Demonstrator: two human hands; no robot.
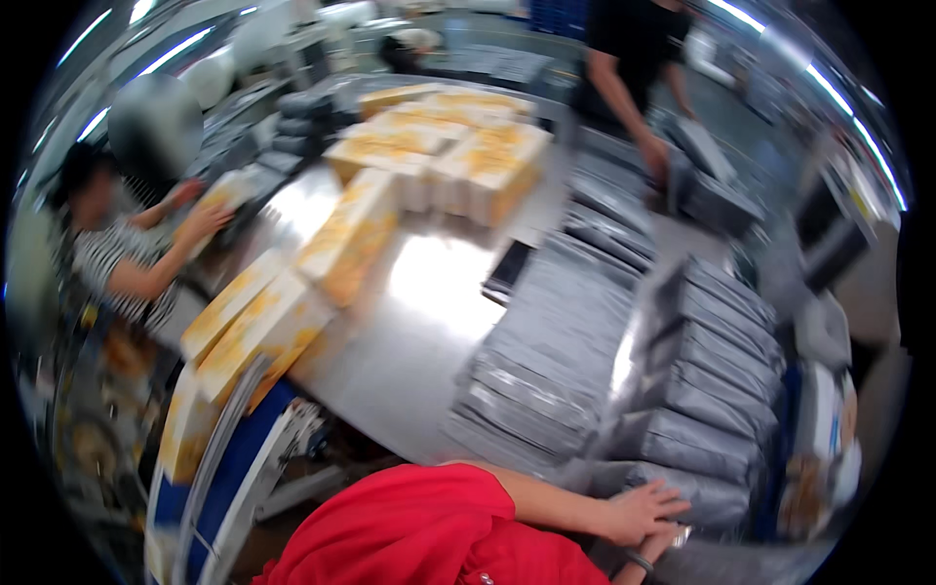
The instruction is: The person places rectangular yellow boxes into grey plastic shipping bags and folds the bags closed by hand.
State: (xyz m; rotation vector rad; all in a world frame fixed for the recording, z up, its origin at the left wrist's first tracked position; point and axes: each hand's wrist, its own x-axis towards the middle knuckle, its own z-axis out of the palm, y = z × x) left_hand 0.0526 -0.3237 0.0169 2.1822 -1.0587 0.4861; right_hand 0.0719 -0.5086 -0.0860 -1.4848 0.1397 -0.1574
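Observation:
My left hand point(642, 513) reaches across to the lower right, its fingers spread over the near end of a grey plastic-wrapped package point(720, 493). Just below it is my right hand point(659, 545), with a dark band at the wrist. Its fingers are mostly hidden, and a small shiny spot shows beside them that I cannot make out. The package lies at the near end of a row of similar grey packages point(717, 390). Left of that row, flat grey plastic bags point(561, 322) lie in overlapping stacks on the metal table point(390, 361).
White-and-yellow boxes point(487, 166) stand on the far table; more point(258, 327) line up along a blue-sided conveyor point(229, 487) at left. A dark phone-like slab point(508, 272) lies mid-table. One person point(127, 253) handles a box at left; another point(634, 88) handles grey packages at the far side.

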